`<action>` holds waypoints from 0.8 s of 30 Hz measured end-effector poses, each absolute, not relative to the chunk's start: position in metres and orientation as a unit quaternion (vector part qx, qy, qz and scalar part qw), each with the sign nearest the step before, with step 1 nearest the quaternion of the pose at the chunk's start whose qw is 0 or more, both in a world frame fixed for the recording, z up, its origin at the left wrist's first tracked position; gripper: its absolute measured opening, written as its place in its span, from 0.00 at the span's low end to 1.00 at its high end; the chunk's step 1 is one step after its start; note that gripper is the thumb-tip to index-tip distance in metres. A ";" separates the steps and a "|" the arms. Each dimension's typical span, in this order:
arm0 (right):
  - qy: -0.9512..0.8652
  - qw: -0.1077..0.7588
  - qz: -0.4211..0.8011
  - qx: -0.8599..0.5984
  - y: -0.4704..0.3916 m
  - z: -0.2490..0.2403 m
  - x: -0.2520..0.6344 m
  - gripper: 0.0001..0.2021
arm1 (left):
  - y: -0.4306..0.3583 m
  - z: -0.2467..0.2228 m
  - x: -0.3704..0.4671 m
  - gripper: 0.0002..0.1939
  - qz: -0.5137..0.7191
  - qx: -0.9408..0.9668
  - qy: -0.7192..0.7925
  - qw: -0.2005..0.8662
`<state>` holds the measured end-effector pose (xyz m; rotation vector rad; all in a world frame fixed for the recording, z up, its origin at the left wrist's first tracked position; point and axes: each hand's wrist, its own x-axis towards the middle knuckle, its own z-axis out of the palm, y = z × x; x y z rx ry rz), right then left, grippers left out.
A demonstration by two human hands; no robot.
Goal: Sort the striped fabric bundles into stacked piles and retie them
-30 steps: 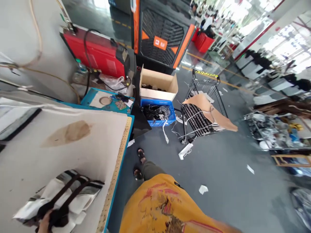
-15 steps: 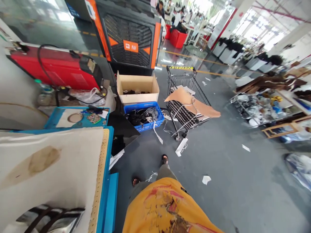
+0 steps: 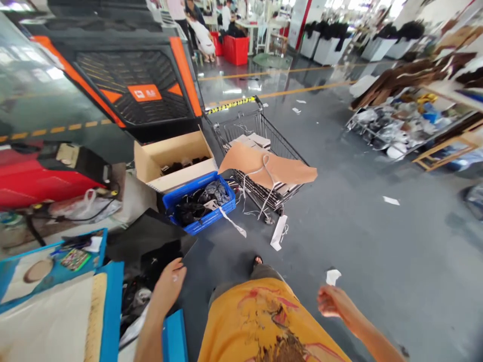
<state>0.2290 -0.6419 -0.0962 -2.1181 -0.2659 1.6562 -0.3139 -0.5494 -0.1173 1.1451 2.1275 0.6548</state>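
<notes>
My left hand (image 3: 172, 279) hangs beside the blue-edged worktable (image 3: 112, 306), over a black sheet (image 3: 151, 236). Its fingers are curled in, and nothing shows sticking out of them; a small pale spot is on the hand. On the other side of my body, my right hand (image 3: 332, 302) is held over the grey floor in a loose fist, somewhat blurred. A white paper scrap (image 3: 333, 276) on the floor appears just beyond it. Neither hand visibly touches any object.
Ahead stand a wire shopping cart (image 3: 287, 138) carrying a tan sheet (image 3: 264, 166), a blue crate (image 3: 199, 223) of dark scraps and an open cardboard box (image 3: 177, 176). A red machine (image 3: 56, 176) is at left, a loaded rack (image 3: 400, 118) at right. People work at the back.
Both hands have come into view at the sides of my body. The view has turned and moved forward, so the cart, crate and box look closer and the worktable has slid down and left.
</notes>
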 end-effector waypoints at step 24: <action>-0.283 0.333 0.483 -0.759 -0.270 -0.101 0.257 0.28 | 0.037 -0.162 -0.190 0.21 0.364 0.401 0.716 0.441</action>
